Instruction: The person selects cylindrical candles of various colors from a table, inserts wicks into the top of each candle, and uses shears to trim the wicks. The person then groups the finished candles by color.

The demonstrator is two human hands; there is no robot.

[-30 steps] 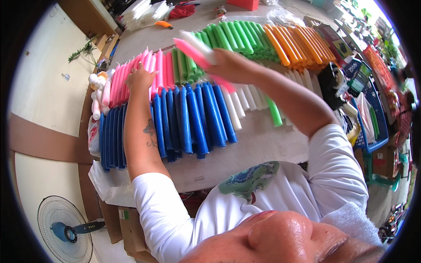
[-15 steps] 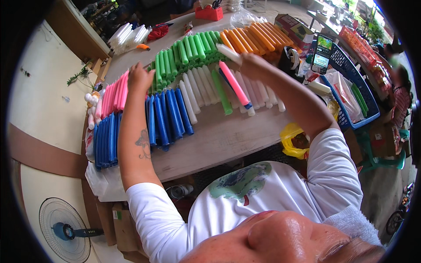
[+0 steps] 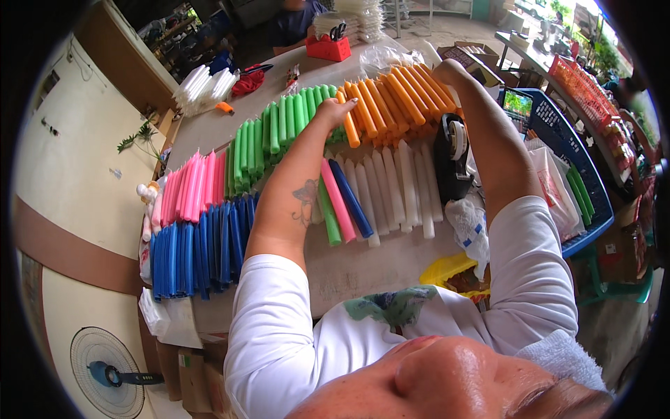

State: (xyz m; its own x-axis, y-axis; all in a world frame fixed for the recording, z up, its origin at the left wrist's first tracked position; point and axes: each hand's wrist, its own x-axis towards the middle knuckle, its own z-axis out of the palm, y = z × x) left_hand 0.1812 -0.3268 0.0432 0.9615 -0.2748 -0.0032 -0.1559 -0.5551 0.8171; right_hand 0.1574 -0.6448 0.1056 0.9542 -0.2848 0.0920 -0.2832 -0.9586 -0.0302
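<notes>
My left hand point(image 3: 335, 112) is curled around an orange candle point(image 3: 351, 129) at the left end of the orange row. To the far right, my right hand point(image 3: 450, 72) reaches past the orange candles point(image 3: 401, 98), beside a clear plastic bag; its fingers are hidden. Below lie white candles point(image 3: 384, 185) in a row. A green candle point(image 3: 326, 213), a pink candle point(image 3: 338, 199) and a dark blue candle point(image 3: 354, 199) lie side by side at the left part of that row. My left forearm hides some candles.
Green candles point(image 3: 244, 150), pink candles point(image 3: 192, 185) and blue candles point(image 3: 188, 244) are stacked on the left. A black tape dispenser point(image 3: 452, 167), a phone point(image 3: 516, 105) and a blue basket point(image 3: 597, 216) stand right. A red holder with scissors point(image 3: 328, 49) sits at the back.
My left hand has moved right from the pink and green candles to the orange ones. My right hand has moved farther right and away; the white candle it held is no longer seen there.
</notes>
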